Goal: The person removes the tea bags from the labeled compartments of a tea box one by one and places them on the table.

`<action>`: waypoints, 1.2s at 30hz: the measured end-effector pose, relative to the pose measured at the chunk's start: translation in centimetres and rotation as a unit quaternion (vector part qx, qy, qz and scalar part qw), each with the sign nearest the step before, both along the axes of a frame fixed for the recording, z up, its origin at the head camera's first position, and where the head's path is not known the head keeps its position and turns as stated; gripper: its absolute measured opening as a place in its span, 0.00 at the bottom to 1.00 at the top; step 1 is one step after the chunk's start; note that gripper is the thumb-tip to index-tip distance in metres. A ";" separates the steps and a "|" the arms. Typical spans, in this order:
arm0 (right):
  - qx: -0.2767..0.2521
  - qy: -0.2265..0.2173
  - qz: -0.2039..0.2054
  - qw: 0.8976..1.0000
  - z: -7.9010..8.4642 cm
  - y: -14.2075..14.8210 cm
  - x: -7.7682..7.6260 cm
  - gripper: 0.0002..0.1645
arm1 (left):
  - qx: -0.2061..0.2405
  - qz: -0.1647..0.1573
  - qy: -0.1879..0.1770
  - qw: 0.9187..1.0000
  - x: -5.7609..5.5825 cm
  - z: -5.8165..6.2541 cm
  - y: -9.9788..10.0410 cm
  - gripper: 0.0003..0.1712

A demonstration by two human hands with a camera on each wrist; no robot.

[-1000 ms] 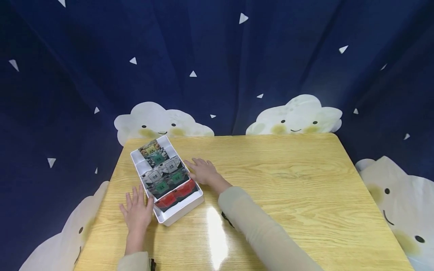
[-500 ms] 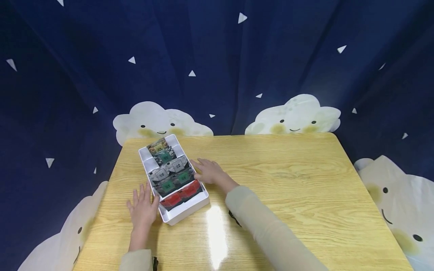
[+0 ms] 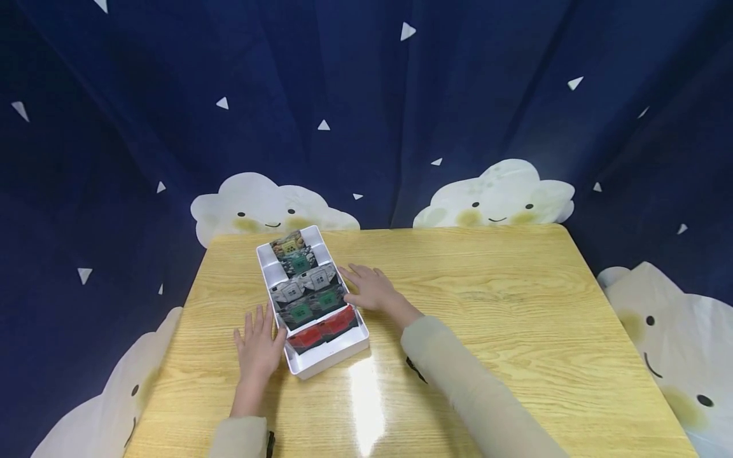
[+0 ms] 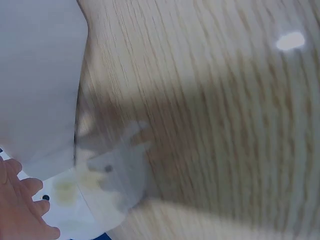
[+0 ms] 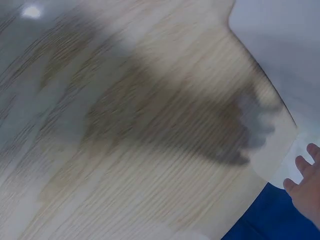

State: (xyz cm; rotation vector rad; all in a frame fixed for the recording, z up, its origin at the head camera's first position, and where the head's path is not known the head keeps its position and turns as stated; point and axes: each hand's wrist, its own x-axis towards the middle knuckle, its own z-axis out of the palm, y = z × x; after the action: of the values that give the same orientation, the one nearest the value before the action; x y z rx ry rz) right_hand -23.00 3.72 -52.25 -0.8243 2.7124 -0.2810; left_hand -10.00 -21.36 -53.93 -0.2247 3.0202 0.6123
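So I've got this white box [image 3: 334,360] sitting on the wood-grain counter [image 3: 515,331], slightly skewed, far end angled off to the left. My left hand [image 3: 259,350] is along the box's left wall, down toward the near end, and my right hand [image 3: 372,289] is along its right wall, a bit farther up. Fingers on both are spread and pretty straight, nothing pinched, thumbs right at the walls. Can't tell how hard they're pressing, tbh.

Inside the box it's all little packets in rows: a yellow packet [image 3: 290,245] at the far end, a green packet [image 3: 300,262] just in front of it, then two pale grey packets [image 3: 319,278] around the middle, two more greens [image 3: 300,312] in front of those, and two red packets [image 3: 338,324] toward the near end. Behind the box there's a navy curtain [image 3: 366,95] with a smiley cloud [image 3: 252,191] right past the far end.
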 end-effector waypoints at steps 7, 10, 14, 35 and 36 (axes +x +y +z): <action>0.021 0.052 0.008 0.998 -0.7 1.7 0.6 0.42 | -0.013 -0.022 0.011 1.000 -0.6 -0.1 1.4 0.38; 0.018 0.068 0.010 0.997 -0.8 2.4 0.9 0.42 | -0.017 -0.031 0.015 0.999 -0.9 0.0 2.0 0.39; 0.014 0.084 0.009 0.996 -1.0 3.3 1.2 0.43 | -0.013 -0.040 0.017 0.999 -1.2 0.0 2.6 0.39; -0.075 0.156 -0.026 0.985 -2.6 7.7 3.5 0.45 | -0.018 -0.092 0.036 0.995 -1.9 -0.2 6.2 0.40; -0.074 0.158 -0.030 0.984 -2.6 7.8 3.6 0.45 | -0.018 -0.094 0.037 0.995 -1.9 -0.1 6.3 0.40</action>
State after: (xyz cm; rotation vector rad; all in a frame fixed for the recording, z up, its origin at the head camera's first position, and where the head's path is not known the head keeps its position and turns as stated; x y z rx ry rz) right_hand -19.40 11.57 -54.88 -0.8956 3.0461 -0.4006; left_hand -11.88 -15.02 -54.08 0.0822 3.0766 0.5616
